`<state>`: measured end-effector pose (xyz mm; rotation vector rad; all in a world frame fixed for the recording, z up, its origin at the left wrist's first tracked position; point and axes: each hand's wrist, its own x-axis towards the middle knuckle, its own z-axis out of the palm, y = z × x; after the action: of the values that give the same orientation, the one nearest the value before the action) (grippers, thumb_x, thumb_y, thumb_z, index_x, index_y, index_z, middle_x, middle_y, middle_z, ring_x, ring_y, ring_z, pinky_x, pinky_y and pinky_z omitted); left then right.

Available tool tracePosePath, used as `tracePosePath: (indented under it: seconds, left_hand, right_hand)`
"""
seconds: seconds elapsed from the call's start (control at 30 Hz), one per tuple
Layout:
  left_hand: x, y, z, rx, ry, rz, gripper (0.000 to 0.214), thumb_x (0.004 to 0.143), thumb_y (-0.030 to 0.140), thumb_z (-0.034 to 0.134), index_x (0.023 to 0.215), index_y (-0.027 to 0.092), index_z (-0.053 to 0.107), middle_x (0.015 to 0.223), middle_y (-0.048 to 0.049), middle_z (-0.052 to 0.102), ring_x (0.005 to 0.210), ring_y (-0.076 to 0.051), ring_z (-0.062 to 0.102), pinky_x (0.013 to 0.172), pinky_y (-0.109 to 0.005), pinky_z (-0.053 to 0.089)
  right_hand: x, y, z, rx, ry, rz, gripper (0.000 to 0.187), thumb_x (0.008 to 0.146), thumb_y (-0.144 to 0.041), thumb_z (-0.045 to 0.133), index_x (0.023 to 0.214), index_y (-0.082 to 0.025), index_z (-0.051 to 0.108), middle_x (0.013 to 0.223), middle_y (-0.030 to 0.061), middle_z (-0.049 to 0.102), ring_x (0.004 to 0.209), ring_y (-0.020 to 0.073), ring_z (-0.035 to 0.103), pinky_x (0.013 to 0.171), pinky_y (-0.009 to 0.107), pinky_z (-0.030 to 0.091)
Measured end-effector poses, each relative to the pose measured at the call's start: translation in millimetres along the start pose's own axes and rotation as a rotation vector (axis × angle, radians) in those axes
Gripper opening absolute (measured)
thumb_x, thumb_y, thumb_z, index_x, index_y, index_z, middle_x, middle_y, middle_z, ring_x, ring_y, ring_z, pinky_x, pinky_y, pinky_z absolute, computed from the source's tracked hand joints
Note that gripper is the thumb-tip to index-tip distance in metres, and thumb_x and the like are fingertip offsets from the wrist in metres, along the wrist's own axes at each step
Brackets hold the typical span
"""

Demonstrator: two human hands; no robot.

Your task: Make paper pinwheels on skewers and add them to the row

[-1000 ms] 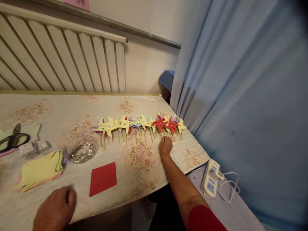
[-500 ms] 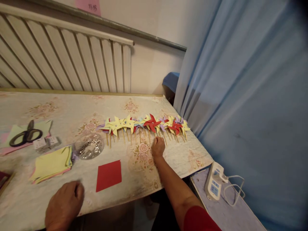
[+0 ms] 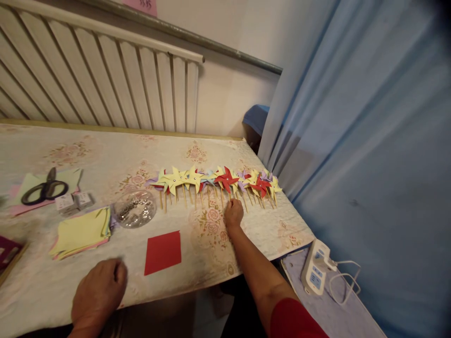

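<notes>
Row of paper pinwheels on wooden sticks (image 3: 197,179) lies across the floral tablecloth (image 3: 105,155): done, we judge. Right hand (image 3: 233,213) pinches the red paper pinwheel (image 3: 226,178) by its stick (mid-row). Left hand (image 3: 100,291) curled shut, empty, near an uncut red paper square (image 3: 163,251); the yellow paper sheet stack (image 3: 81,231) is left.

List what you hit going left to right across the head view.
scissors → left hand → red paper square → right hand, pinching the stick of the red pinwheel → power strip
</notes>
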<state>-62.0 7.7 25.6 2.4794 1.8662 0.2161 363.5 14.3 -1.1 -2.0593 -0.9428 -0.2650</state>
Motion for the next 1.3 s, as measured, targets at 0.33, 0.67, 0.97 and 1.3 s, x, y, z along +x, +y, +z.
tracePosePath:
  seconds: [0.33,0.67,0.97,1.3]
  left_hand:
    - [-0.7,0.3,-0.6,-0.010,0.018,0.003,0.032,0.096,0.035,0.035,0.078,0.021,0.057,0.084,-0.0099,0.064,0.081,-0.027,0.060,0.072,-0.039,0.038]
    - [-0.3,-4.1,4.1,-0.017,0.022,0.016,0.030,0.096,0.035,0.036,0.079,0.022,0.057,0.084,-0.0095,0.065,0.079,-0.027,0.060,0.072,-0.039,0.038]
    - [-0.7,-0.8,1.4,0.008,0.034,0.001,0.030,0.095,0.034,0.037,0.075,0.022,0.055,0.080,-0.0086,0.064,0.076,-0.026,0.059,0.068,-0.037,0.037]
    - [-0.9,1.7,0.6,0.044,0.046,0.015,0.032,0.096,0.031,0.035,0.082,0.019,0.061,0.088,-0.0117,0.067,0.083,-0.027,0.062,0.073,-0.039,0.039]
  right_hand:
    - [0.2,-1.0,6.3,-0.073,-0.043,0.002,0.021,0.092,-0.016,0.046,0.090,-0.018,0.067,0.086,0.0082,0.066,0.083,0.0220,0.058,0.075,0.030,0.039]
    - [1.9,-4.0,3.8,-0.108,-0.098,0.015,0.019,0.092,-0.016,0.048,0.092,-0.017,0.067,0.092,0.0102,0.069,0.088,0.0227,0.061,0.077,0.031,0.041]
    - [-0.1,-5.6,0.6,-0.075,-0.075,0.006,0.017,0.090,-0.017,0.048,0.089,-0.017,0.065,0.089,0.0099,0.068,0.086,0.0232,0.061,0.077,0.031,0.041]
    - [-2.1,-4.5,-9.9,0.101,0.086,0.157,0.021,0.090,-0.022,0.044,0.079,-0.020,0.061,0.078,0.0062,0.065,0.073,0.0207,0.054,0.072,0.031,0.038]
